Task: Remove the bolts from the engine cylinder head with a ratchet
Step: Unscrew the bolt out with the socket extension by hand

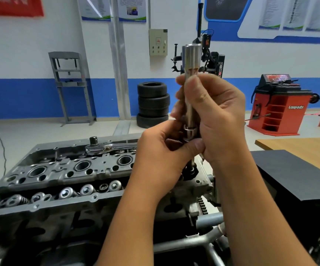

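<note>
Fingers (190,87) of our right hand (218,116) grip the long socket (191,60); our left hand (166,148) pinches its base, seemingly freeing a bolt; next, refit the idle ratchet (107,147).

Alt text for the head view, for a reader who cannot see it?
Two bare hands, right hand above left hand, grip an upright long chrome socket over a grey metal engine cylinder head. A chrome ratchet lies on the head's far edge.

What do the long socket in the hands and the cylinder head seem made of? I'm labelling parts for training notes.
Long socket: looks like chrome-plated steel, mirror-bright with sharp reflections along its barrel.
Cylinder head: probably cast aluminium, given its dull grey, slightly grainy surface with machined bores; cast iron cannot be ruled out from the look alone.
</note>
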Motion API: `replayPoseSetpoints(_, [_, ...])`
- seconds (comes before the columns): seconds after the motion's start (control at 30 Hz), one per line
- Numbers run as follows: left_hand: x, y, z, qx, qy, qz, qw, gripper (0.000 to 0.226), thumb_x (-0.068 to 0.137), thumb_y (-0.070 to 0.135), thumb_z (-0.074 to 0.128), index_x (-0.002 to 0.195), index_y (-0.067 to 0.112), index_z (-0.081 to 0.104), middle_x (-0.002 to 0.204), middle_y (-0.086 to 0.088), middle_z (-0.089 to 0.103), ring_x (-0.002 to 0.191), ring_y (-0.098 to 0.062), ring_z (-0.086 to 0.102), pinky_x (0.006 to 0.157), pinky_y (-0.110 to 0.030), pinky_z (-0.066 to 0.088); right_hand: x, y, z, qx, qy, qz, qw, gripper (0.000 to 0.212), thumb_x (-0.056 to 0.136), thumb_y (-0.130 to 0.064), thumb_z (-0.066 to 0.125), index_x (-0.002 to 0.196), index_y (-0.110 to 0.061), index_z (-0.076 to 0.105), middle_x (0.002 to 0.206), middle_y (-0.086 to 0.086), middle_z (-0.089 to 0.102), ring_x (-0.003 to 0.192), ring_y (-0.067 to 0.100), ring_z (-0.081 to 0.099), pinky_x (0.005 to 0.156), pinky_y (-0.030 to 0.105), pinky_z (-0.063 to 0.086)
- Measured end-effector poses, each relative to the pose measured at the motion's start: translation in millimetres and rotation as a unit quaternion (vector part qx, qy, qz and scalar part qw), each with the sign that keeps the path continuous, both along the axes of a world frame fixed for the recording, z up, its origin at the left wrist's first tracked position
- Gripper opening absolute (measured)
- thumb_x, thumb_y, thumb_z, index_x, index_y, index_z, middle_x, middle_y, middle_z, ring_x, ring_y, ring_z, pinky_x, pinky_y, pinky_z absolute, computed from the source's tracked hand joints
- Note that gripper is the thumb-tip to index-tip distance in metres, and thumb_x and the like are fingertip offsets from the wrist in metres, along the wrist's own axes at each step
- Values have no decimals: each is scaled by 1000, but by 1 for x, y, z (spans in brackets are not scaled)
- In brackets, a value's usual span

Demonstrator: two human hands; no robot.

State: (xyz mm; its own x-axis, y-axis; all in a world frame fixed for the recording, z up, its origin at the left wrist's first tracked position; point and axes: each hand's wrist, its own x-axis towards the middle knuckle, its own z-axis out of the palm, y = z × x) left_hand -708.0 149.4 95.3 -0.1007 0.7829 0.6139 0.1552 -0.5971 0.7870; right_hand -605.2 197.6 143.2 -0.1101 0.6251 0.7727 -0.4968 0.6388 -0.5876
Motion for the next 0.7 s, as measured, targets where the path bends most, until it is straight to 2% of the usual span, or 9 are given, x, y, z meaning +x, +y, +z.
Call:
replayPoseSetpoints(0.07, [0,-1,0,1,11,-13,1000,11,98,21,71,108,24,77,97,-4,79,94,-32,75,86,-52,62,-1,2,-1,2,27,-21,999,9,90,-17,76,89,-8,74,62,12,60,54,25,57,52,34,48])
replayPoseSetpoints(0.1, [0,-1,0,-2,11,-22,1000,14,100,27,64,109,25,76,101,-5,79,99,-33,74,91,-56,59,-1,4,-1,3,34,-23,999,9,90,-17,76,89,-7,75,61,14,59,54,25,57,53,33,47])
replayPoseSetpoints(0.2, [-1,-2,3,-13,21,-48,999,23,100,21,56,111,32,72,110,0,79,109,-24,73,100,-50,58,1,7,-1,18,29,-11,999,16,97,-18,68,93,-4,74,64,11,61,57,25,60,56,30,48])
replayPoseSetpoints(0.27, [-4,-2,4,-11,31,-54,998,30,101,6,59,110,32,71,108,2,79,106,-19,75,96,-43,61,2,7,-1,22,22,27,999,20,101,-18,60,98,-2,72,67,8,62,58,26,59,57,30,49])
replayPoseSetpoints(0.37, [-10,1,6,-12,21,-52,998,33,94,-9,68,106,22,73,98,-4,79,94,-22,77,85,-37,64,4,6,-1,18,-6,71,997,30,104,-23,51,102,-3,72,71,9,63,61,29,61,63,36,51])
replayPoseSetpoints(0.47, [-9,1,9,-24,8,-40,999,28,91,-6,73,103,20,75,94,-4,80,90,-22,78,79,-35,65,6,4,-2,-16,-1,61,998,30,103,-29,53,98,-7,74,69,9,65,63,27,66,62,39,56])
replayPoseSetpoints(0.57, [-1,3,8,-19,6,-12,1000,22,94,3,74,107,20,77,94,-1,81,90,-23,78,77,-39,66,4,2,-8,-27,20,-28,999,13,93,-24,75,89,-12,72,70,5,67,61,21,66,62,37,57])
replayPoseSetpoints(0.6, [0,4,8,-18,-3,-12,1000,21,93,6,75,108,21,77,95,-1,81,91,-25,78,78,-41,66,3,1,-12,-31,31,-50,998,13,89,-22,80,87,-12,72,70,5,68,61,21,67,62,36,57])
replayPoseSetpoints(0.7, [-3,3,7,-43,-12,-54,998,22,98,12,69,115,23,75,107,2,81,102,-20,77,89,-42,64,1,1,-18,-31,57,-80,995,15,85,-17,84,84,-9,71,68,7,69,61,24,70,62,36,58])
